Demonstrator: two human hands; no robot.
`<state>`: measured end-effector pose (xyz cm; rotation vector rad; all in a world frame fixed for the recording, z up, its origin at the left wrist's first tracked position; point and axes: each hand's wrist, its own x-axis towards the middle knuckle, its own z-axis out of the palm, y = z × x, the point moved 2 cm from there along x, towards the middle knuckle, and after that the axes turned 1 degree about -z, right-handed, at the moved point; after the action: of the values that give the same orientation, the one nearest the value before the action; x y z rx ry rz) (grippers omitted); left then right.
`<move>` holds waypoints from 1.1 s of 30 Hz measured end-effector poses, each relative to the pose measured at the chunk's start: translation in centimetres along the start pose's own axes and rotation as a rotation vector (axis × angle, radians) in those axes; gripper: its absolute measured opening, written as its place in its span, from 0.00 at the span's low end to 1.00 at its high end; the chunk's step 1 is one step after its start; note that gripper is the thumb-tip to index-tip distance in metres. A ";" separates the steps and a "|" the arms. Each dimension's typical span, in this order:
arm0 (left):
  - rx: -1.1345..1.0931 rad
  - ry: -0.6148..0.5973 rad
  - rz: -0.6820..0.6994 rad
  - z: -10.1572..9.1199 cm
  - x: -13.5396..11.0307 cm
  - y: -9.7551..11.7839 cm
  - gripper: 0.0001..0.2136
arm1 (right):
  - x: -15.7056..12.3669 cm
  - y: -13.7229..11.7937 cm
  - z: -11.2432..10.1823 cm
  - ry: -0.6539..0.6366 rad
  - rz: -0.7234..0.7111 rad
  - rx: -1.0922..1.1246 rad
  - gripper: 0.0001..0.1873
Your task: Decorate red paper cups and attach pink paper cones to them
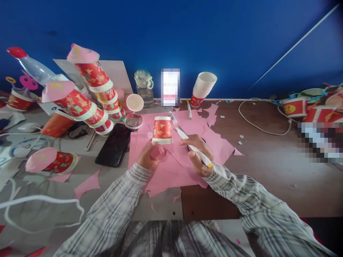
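In my left hand (148, 157) is a red paper cup (162, 130) with gold stars. The cup is upside down, its white rim held low between thumb and fingers. My right hand (199, 153) is closed round a white utility knife (202, 156) with a yellow end; its slim front points toward the cup. Both hands are above pink paper sheets (214, 142) with ragged cut edges. Just behind the cup lie a small white tube (173, 117) and a marker pen (189, 109).
Stacked cup towers with pink paper tops (89, 71) stand at left. A black phone (114, 145), a tape roll (133, 121) and a glass jug (144, 89) are nearby. Nested cups (203, 87) and a lit screen (170, 87) stand at the back. A white cable (264, 132) loops at right.
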<state>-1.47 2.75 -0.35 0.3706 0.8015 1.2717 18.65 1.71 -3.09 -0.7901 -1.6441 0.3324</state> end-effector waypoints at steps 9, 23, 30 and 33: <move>0.121 -0.081 0.059 0.4 -0.2 -0.3 0.21 | 1.0 -0.9 0.2 -0.028 0.118 0.120 0.17; 0.158 -0.079 0.067 0.7 -0.4 -0.2 0.27 | 0.7 -0.6 0.9 -0.074 0.140 0.183 0.11; 0.177 -0.078 0.075 0.8 -0.4 -0.2 0.28 | 0.6 0.0 1.0 -0.079 0.160 0.149 0.13; 0.189 -0.087 0.079 0.9 -0.4 -0.1 0.27 | 0.7 -0.1 0.9 -0.082 0.127 0.142 0.11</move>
<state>-0.80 2.50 0.31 0.6103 0.8419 1.2478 17.75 2.27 -2.77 -0.7832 -1.6302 0.5713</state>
